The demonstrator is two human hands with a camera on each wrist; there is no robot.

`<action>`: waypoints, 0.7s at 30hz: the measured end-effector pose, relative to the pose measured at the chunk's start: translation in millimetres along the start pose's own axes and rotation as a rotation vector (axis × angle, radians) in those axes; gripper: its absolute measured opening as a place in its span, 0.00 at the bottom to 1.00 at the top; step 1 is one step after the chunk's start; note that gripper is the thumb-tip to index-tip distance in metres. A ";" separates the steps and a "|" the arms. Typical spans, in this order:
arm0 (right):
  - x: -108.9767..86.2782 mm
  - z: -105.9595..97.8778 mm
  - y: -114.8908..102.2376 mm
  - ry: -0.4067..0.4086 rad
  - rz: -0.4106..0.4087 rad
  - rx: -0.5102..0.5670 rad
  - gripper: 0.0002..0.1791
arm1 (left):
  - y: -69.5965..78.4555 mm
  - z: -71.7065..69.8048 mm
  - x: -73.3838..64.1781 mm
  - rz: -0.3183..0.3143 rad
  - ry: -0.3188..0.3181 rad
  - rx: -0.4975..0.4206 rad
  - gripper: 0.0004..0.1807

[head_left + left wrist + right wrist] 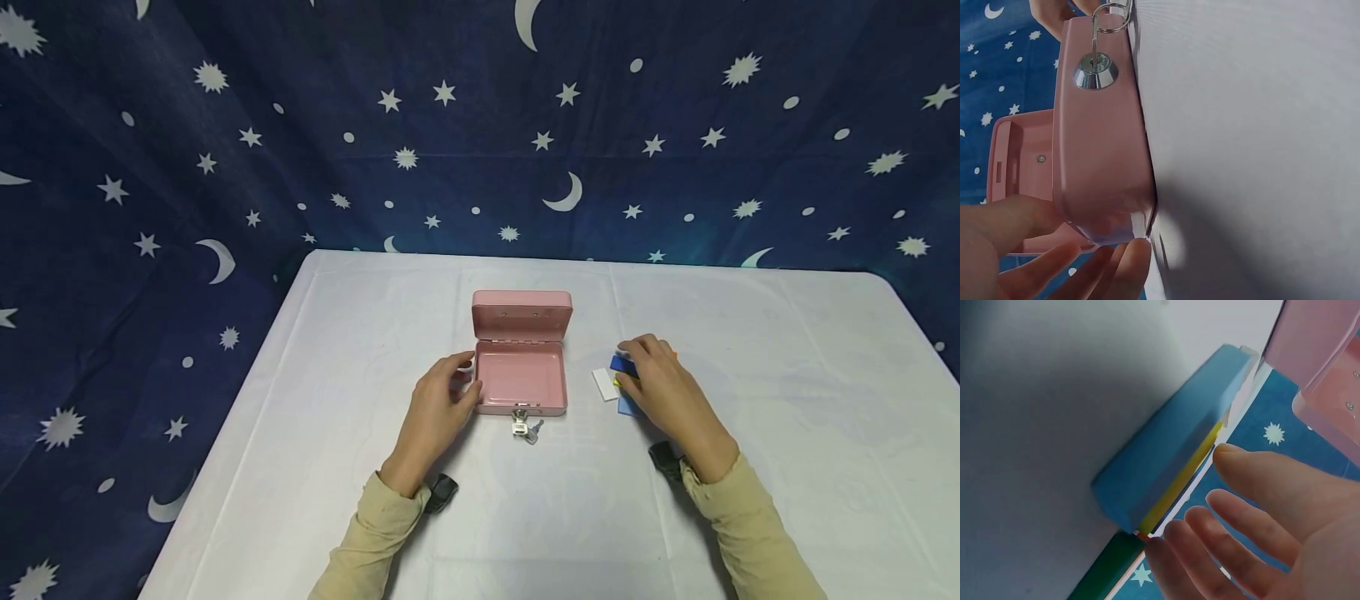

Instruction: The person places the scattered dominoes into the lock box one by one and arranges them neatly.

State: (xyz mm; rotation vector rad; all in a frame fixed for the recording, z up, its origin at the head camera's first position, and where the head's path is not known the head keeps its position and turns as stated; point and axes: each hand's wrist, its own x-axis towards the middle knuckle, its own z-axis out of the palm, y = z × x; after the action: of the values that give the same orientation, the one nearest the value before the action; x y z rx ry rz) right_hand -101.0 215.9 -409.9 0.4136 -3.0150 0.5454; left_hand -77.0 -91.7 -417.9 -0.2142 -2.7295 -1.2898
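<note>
A pink metal cash box [521, 410] stands on the table with its lid raised and its tray bare. At its left side is my left hand [437, 407], thumb over the rim near the front corner, fingers loosely along the outer wall [1113, 228]. A key sits in the front lock [1095, 72], with a ring through it. My right hand [663, 387] hovers around several small flat blocks. Among them are a light blue block [1172, 437], a yellow block [1175, 490], a green block [1107, 569] and a white block [604, 385]. Its fingers are spread beside them, holding none.
The white-covered table [337, 333] extends around the box and blocks. A dark blue cloth [480, 125] with white stars and moons hangs behind and at the left. Black straps [441, 493] are on both wrists.
</note>
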 end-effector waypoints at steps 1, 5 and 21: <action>0.4 0.0 0.8 0.001 -0.002 0.001 0.23 | -0.4 0.1 0.1 0.001 -0.001 0.001 0.23; 2.0 -0.1 3.4 -0.001 -0.005 0.004 0.22 | -0.3 0.4 0.4 -0.022 -0.011 -0.012 0.23; 6.4 -2.8 6.5 -0.044 0.017 0.023 0.17 | -2.8 1.5 0.3 -0.026 -0.021 -0.086 0.21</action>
State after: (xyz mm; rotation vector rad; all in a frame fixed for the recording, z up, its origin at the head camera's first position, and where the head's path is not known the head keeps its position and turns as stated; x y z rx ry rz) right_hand -108.9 221.0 -408.9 0.4064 -3.0603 0.5796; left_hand -77.9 -92.3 -421.0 -0.2014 -2.7056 -1.4222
